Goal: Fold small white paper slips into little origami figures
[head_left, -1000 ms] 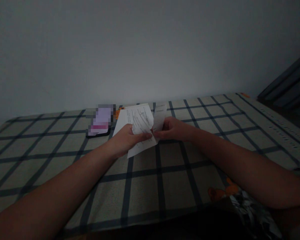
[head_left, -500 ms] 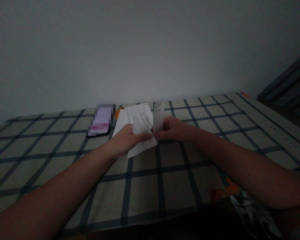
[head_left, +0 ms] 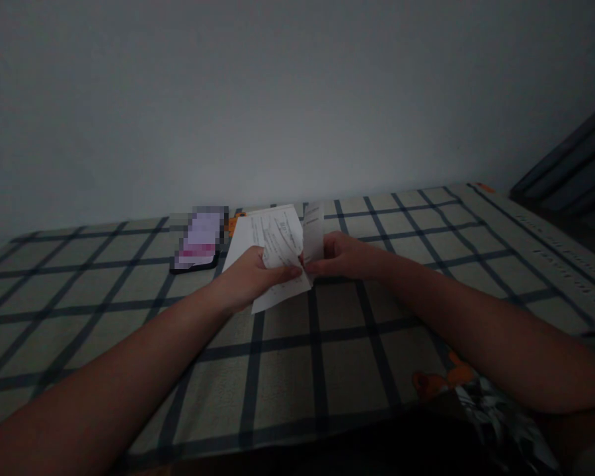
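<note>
My left hand (head_left: 248, 272) pinches a printed white sheet of paper (head_left: 280, 243), its thumb lying across the creased lower part. My right hand (head_left: 346, 256) grips the right-hand part (head_left: 313, 231) of the paper, which stands up as a narrow strip with lines of print. The fingertips of both hands almost meet where the two parts come together; whether the paper is folded or torn there I cannot tell. Behind and below lies a plain white sheet (head_left: 240, 237), partly covered by the printed paper and my left hand.
A phone (head_left: 201, 239) with a blurred, lit screen lies left of the papers. Everything rests on a checked cloth (head_left: 287, 390) with orange figures. A pale wall (head_left: 297, 99) rises at the back, and dark striped fabric (head_left: 570, 165) is at the far right.
The upright strip in my right hand has dipped and turned very slightly. Both hands keep their hold in nearly the same place.
</note>
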### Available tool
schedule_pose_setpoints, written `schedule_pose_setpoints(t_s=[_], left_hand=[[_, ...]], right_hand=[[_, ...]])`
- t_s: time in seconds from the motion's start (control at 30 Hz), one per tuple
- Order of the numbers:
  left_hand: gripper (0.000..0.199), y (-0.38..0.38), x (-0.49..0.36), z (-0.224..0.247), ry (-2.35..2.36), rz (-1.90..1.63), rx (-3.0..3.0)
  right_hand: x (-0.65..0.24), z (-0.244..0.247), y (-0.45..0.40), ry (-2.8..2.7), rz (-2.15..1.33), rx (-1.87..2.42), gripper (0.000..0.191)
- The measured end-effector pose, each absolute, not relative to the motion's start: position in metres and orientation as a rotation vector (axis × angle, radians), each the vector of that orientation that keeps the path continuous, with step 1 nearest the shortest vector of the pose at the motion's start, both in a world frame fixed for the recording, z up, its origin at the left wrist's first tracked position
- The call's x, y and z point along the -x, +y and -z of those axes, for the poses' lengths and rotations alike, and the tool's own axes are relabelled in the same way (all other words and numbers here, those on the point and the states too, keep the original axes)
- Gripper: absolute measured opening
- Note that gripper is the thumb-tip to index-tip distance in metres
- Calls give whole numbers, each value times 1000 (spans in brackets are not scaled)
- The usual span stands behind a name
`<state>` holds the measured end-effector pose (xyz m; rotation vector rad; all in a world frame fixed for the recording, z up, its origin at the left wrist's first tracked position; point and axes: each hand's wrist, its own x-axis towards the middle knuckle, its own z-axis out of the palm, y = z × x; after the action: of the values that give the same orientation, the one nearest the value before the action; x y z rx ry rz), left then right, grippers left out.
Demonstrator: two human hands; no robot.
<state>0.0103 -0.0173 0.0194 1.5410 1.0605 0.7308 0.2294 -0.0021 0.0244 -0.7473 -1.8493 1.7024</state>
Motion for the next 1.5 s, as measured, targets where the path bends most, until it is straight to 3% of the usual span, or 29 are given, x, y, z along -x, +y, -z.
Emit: schedule_pose_setpoints(t_s=[1.07,1.5], left_hand=[[42,-21,-14,-21,990,-774,-1314],[42,-16,-15,-19,999,-856,-1288]], right_hand=[[-226,-21,-3,-1689,-1755,632,16],[-233,-25,0,-1756,-1774,820,32]])
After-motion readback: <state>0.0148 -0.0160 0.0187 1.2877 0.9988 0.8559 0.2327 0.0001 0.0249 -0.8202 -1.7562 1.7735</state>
